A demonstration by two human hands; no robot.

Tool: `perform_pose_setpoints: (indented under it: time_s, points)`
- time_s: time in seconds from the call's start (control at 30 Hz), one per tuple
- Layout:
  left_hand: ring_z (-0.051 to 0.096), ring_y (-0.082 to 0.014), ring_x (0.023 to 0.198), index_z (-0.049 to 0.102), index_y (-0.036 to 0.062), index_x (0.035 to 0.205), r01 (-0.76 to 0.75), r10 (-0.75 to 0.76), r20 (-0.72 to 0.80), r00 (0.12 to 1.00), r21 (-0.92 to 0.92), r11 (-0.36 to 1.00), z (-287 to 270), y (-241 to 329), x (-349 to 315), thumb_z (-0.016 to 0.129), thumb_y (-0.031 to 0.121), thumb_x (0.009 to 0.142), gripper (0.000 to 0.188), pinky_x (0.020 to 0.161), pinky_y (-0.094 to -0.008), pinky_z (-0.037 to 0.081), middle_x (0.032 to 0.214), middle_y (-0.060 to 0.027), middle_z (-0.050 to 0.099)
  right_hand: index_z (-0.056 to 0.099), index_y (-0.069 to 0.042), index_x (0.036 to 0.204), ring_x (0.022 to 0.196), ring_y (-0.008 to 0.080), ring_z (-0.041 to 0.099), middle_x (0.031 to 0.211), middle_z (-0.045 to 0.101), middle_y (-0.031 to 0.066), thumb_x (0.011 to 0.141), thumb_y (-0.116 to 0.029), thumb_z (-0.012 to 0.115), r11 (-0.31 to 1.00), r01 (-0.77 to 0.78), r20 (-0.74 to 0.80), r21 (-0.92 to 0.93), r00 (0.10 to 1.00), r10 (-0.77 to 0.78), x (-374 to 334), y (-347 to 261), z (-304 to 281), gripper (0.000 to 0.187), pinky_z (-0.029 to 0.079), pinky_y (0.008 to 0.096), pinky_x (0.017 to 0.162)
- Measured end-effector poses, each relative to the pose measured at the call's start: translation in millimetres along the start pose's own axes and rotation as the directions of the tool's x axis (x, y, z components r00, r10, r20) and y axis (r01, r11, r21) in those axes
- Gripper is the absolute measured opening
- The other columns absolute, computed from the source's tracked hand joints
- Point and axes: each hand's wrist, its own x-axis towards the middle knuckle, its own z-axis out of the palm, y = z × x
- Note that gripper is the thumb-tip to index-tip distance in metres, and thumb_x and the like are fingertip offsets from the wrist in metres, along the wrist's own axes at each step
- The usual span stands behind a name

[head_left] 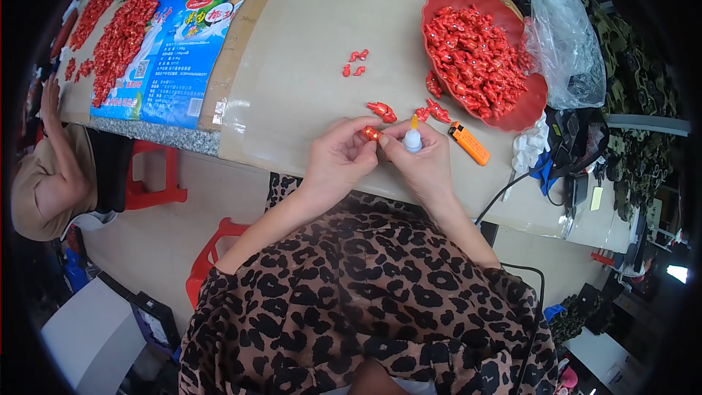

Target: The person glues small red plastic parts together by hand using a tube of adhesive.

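Note:
At the table's front edge, my left hand (341, 155) pinches a small shiny red figurine piece (372, 133) with gold on it. My right hand (424, 159) is closed round a small white glue bottle (412, 142) whose yellow nozzle points away from me. My right thumb and fingertips also come up to the right end of the red piece. Just beyond my hands lie loose red pieces (382, 111) and more red pieces (439, 110) near the nozzle. An orange lighter (469, 144) lies to the right of my right hand.
A red scalloped bowl (538, 95) heaped with red pieces stands at the right, beside a clear plastic bag (567, 44). Small red bits (354, 72) lie mid-table. At left, a printed blue cardboard sheet (191, 51) bears a red pile (126, 36). A person (55, 168) sits far left.

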Motion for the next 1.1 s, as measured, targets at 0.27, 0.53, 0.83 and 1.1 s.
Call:
perform_pose_setpoints:
  time_s: [0.27, 0.53, 0.83, 1.1]
  points:
    - [0.046, -0.0042, 0.057, 0.048, 0.0006, 0.106, -0.016, 0.016, -0.003, 1.0, 0.024, 1.0, -2.0, 0.0, 3.3, 0.045, -0.007, 0.078, 0.029, 0.05, -0.0165, 0.04, 0.076, -0.001, 0.047, 0.057, 0.001, 0.079, 0.06, 0.0047, 0.049, 0.067, 0.056, 0.0018, 0.074, -0.003, 0.058, 0.998, 0.003, 0.001, -0.065, 1.0, -0.003, 1.7, -1.9, 2.4, 0.006, 0.042, 0.0177, 0.055]
    - [0.044, -0.0031, 0.053, 0.048, -0.0001, 0.106, 0.044, -0.042, -0.035, 0.999, 0.048, 0.998, 1.2, 2.4, 4.4, 0.045, -0.006, 0.079, 0.027, 0.048, -0.0158, 0.037, 0.072, 0.0009, 0.049, 0.057, 0.002, 0.079, 0.059, 0.0069, 0.053, 0.068, 0.057, 0.0043, 0.074, -0.004, 0.058, 0.999, -0.03, 0.001, -0.027, 1.0, 0.03, 3.5, -3.4, -0.2, 0.008, 0.044, 0.0189, 0.055]
    - [0.044, -0.0029, 0.054, 0.047, 0.0003, 0.107, 0.051, -0.05, -0.019, 0.999, 0.064, 0.997, -0.2, 0.8, 3.8, 0.045, -0.006, 0.08, 0.028, 0.048, -0.0159, 0.037, 0.071, 0.0006, 0.048, 0.058, 0.001, 0.076, 0.06, 0.003, 0.048, 0.067, 0.057, 0.0007, 0.071, -0.005, 0.061, 0.999, -0.029, -0.03, -0.023, 0.999, 0.028, 2.3, -1.3, 2.4, 0.008, 0.039, 0.017, 0.053]
    - [0.044, -0.0036, 0.059, 0.048, 0.0003, 0.106, -0.008, 0.008, -0.004, 1.0, 0.048, 0.999, -1.4, 1.1, 3.9, 0.045, -0.007, 0.079, 0.029, 0.051, -0.0166, 0.039, 0.077, 0.0002, 0.045, 0.058, 0.0, 0.076, 0.062, 0.0029, 0.048, 0.068, 0.057, -0.0002, 0.071, -0.004, 0.061, 1.0, -0.009, 0.001, -0.023, 1.0, 0.009, 3.7, -0.8, 0.1, 0.007, 0.039, 0.0171, 0.054]
